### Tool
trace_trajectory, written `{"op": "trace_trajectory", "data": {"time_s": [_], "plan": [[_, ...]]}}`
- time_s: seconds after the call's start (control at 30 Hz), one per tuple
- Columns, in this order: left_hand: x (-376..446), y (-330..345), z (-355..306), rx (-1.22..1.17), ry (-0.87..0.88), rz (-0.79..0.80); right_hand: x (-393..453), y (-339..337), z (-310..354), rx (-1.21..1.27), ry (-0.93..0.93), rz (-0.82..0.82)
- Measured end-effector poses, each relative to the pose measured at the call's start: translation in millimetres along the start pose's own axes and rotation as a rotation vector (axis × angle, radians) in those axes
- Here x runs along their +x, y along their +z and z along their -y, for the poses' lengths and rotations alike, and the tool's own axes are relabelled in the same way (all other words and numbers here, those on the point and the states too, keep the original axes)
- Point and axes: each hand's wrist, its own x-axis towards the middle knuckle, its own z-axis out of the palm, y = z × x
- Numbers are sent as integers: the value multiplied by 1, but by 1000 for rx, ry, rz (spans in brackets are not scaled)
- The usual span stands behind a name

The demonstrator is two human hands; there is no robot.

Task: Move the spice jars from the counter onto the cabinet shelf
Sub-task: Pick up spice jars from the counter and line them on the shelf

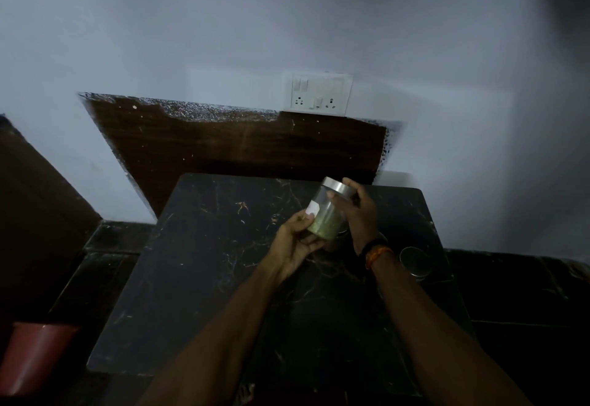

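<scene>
Spice jar [325,214], tilted, held above the dark table [198,278]: left hand [295,243] cups its base, right hand [359,211] grips the steel lid. Next, probably, lifting it shelfward (no shelf visible); another jar [415,260] waits nearby.

Clear jar [325,214] under brushed metal lid [338,189], with paper label [313,208]; glossy veined dark stone counter [204,265]; scuffed wood-grain panel [236,147].

So the jar [325,211] is up off the counter [198,271], tilted, left hand [295,244] at its bottom, right hand [359,214] up by the lid. Another jar [414,260] sits on the counter just right of the right wrist. Socket panel [321,94] is on the far wall.
</scene>
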Motion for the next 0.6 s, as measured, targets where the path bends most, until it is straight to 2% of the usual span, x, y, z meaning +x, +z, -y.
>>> {"op": "trace_trajectory", "data": {"time_s": [0.3,0.47,0.6], "plan": [[0,20,-8,157,130,-2,9,-3,8,193,28,-43],[1,25,-17,203,122,33,9,-6,17,394,59,16],[3,30,-26,286,144,33,6,-4,29,438,38,103]]}}
